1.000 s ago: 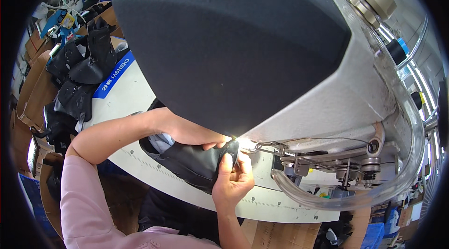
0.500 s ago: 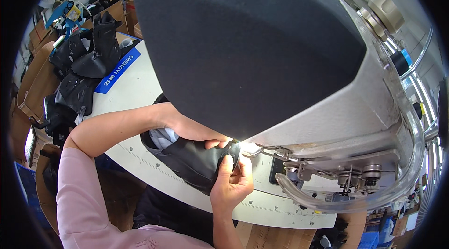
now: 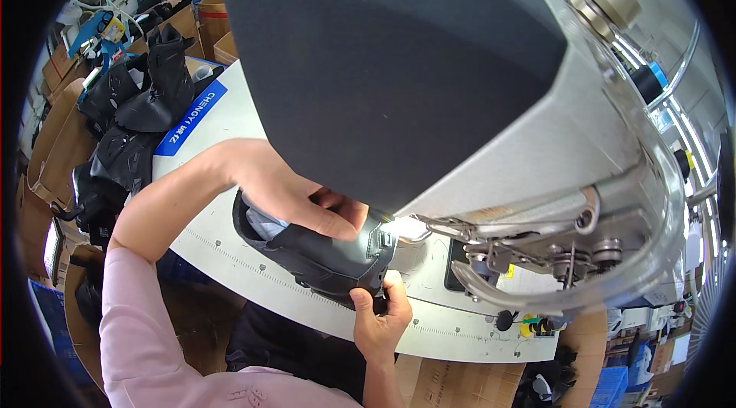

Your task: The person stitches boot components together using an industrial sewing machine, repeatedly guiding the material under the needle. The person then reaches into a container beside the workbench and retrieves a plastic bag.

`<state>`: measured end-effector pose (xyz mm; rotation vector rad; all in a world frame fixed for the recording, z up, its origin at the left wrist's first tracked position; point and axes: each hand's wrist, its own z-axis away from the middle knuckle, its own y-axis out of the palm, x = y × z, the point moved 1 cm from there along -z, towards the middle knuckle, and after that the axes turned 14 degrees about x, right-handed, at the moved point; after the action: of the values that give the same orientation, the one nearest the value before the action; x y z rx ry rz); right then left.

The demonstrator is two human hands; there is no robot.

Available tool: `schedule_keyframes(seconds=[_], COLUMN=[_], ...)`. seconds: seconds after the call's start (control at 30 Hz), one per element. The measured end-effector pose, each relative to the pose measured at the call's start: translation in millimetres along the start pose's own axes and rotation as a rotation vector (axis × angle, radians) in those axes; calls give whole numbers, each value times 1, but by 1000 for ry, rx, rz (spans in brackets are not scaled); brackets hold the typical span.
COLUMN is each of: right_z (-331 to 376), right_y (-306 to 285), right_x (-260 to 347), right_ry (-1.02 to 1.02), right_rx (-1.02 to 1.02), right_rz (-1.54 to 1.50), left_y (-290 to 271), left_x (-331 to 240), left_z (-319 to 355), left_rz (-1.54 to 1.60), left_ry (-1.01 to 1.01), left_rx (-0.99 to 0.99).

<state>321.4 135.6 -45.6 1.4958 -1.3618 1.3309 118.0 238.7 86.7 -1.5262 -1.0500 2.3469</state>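
Note:
A black leather boot [image 3: 310, 255] with pale lining at its opening lies on its side on the white worktable [image 3: 230, 140]. Its right-hand end, with a stitched patch, sits under a bright light at a large sewing machine [image 3: 491, 178]. My right hand [image 3: 382, 320] pinches the boot's lower edge between thumb and fingers, near that end. Over the boot's upper side, my left hand [image 3: 287, 193] is bent with thumb and fingers drawn together. Whether anything is between those fingers cannot be made out. The machine's dark cover hides the needle area in part.
Several black boots [image 3: 157, 94] are piled at the table's far left, by a blue strip [image 3: 192, 117] and cardboard boxes [image 3: 57, 140]. A dark flat object [image 3: 454, 266] lies beneath the machine's metal parts. A clear curved guard [image 3: 537, 301] juts out at the right.
My left hand has lifted from the stitched end and drawn back to the left. My right hand has shifted lower along the boot's edge, baring the stitched patch.

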Motion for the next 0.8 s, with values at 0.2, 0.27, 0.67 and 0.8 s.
schedule_keyframes(seconds=[0.2,0.27,0.67,0.8], right_z=[-11,-13,-14,-13], right_y=[-20,-22,-29,-33], right_x=[35,51,50,47], right_ry=[-86,-90,-27,-19], right_rx=[100,123,212,220], right_rz=[283,214,462,481], left_y=[22,32,81,88], left_x=[-32,-49,-29,-32], left_z=[26,26,-9,-2], left_rz=[-542,-555,-979,-1125], left_ry=[144,76,188,26], left_rx=[-448,-434,-600,-615])
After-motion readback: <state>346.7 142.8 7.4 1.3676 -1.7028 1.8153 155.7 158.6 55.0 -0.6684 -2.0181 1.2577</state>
